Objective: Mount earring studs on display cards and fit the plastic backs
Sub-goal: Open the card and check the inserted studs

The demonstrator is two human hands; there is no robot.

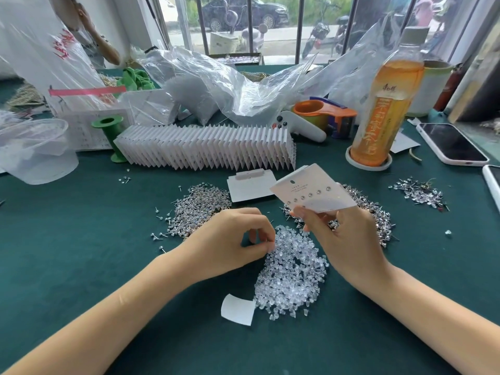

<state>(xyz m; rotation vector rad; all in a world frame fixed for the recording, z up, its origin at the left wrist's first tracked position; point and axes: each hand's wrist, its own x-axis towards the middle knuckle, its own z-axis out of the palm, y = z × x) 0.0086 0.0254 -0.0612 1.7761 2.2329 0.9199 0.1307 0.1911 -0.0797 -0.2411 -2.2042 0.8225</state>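
My right hand (343,234) holds a white display card (311,190) tilted above the table, with a row of studs set in it. My left hand (232,239) has its fingers curled at the top edge of a heap of clear plastic backs (292,272), thumb and fingertips pinching there; whether a back is between them I cannot tell. Piles of loose studs lie to the left (197,209), behind my right hand (378,215) and at the far right (419,190). A blank card (249,188) lies flat behind the heap.
A long fanned row of finished cards (205,147) runs across the green table. Behind it are plastic bags (216,85), a green spool (109,136), a tape dispenser (324,115) and a tea bottle (384,104). Two phones (449,143) lie at right. A paper scrap (238,309) lies near.
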